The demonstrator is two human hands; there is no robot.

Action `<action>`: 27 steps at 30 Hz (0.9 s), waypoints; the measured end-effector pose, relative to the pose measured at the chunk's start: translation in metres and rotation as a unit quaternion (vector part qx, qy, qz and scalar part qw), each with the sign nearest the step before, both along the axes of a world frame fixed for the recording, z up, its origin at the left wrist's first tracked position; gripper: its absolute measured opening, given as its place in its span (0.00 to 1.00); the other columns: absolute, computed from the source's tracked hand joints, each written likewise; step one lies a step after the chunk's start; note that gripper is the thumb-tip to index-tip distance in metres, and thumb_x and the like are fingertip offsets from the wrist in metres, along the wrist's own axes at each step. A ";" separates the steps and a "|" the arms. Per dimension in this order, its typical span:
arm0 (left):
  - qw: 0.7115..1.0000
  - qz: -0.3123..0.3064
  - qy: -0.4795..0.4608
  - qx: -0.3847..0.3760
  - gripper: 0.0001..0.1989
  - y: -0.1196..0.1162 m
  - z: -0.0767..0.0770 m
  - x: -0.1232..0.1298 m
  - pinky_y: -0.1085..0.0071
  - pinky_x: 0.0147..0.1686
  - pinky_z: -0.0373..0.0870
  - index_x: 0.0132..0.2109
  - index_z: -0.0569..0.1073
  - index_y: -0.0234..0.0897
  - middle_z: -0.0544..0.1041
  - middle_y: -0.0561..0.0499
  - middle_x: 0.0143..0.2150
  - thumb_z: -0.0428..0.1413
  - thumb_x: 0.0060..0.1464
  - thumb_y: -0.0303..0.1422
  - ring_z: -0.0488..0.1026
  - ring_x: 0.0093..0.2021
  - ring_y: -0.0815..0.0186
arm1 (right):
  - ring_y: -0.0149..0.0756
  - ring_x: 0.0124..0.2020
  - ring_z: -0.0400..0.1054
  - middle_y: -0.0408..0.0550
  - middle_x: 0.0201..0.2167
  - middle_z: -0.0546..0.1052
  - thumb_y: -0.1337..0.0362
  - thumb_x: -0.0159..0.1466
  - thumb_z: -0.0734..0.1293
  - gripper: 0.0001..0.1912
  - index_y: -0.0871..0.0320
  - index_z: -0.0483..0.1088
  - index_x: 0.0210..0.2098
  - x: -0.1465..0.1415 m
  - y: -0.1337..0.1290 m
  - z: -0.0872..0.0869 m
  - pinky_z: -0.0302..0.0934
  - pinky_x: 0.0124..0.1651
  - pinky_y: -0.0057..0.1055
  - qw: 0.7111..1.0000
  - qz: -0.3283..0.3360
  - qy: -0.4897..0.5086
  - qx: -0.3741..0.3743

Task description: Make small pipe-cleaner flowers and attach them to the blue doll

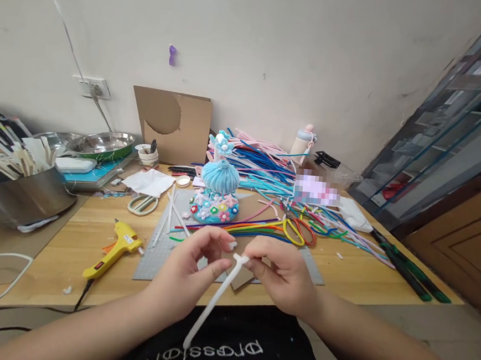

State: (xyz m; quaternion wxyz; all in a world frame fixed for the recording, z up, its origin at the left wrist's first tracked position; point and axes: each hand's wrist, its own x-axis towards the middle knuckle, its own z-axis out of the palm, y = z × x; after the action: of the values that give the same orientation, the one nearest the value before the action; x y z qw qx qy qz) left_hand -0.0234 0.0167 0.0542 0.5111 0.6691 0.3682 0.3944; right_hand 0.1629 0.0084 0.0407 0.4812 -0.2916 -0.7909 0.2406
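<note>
A white pipe cleaner (215,301) hangs slanting down to the left in front of my body, its upper end bent into a small loop or fold. My right hand (285,275) pinches that bent end between thumb and fingertips. Just left of it, my left hand (189,273) is curved with thumb and fingers apart; a small white bit shows by its fingertips, and whether it is touching them I cannot tell. Behind the hands stands a light blue fuzzy ornament (219,178), topped by a blue flower, its round base covered with small colourful flowers.
A yellow glue gun (114,250) lies on the left. Yellow-and-red handled scissors (298,230) rest among coloured pipe cleaners (259,159). A grey cutting mat (146,267) lies under the ornament. Green-black cutters (411,265) are at right; a metal pot (22,199) of sticks is at left.
</note>
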 end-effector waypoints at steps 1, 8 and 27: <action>0.995 0.006 0.030 0.093 0.08 0.002 -0.001 -0.001 0.72 0.36 0.65 0.41 0.71 0.39 0.71 0.52 0.36 0.57 0.51 0.28 0.67 0.34 0.69 | 0.27 0.25 0.61 0.42 0.23 0.67 0.68 0.64 0.61 0.07 0.59 0.67 0.30 -0.002 -0.001 -0.001 0.58 0.29 0.24 0.999 0.003 0.014 -0.047; 0.954 -0.017 0.090 0.285 0.04 0.006 0.003 -0.002 0.72 0.34 0.66 0.31 0.71 0.37 0.73 0.51 0.31 0.55 0.53 0.25 0.70 0.33 0.68 | 0.25 0.20 0.58 0.40 0.22 0.65 0.62 0.64 0.63 0.09 0.60 0.68 0.29 -0.007 -0.004 -0.001 0.55 0.23 0.22 0.973 0.060 0.063 -0.213; 0.977 -0.068 -0.154 -0.131 0.10 0.001 -0.004 0.021 0.74 0.31 0.63 0.37 0.74 0.36 0.70 0.52 0.32 0.62 0.47 0.36 0.67 0.31 0.70 | 0.21 0.12 0.55 0.36 0.16 0.63 0.55 0.60 0.67 0.13 0.58 0.64 0.30 -0.002 -0.005 -0.033 0.48 0.15 0.19 0.850 0.210 0.306 -0.374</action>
State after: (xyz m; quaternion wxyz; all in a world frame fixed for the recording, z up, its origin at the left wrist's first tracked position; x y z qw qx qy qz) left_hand -0.0026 0.0174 0.0507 0.6708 0.5508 0.2872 0.4052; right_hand 0.1605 0.0039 0.0076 0.4914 -0.1882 -0.4962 0.6906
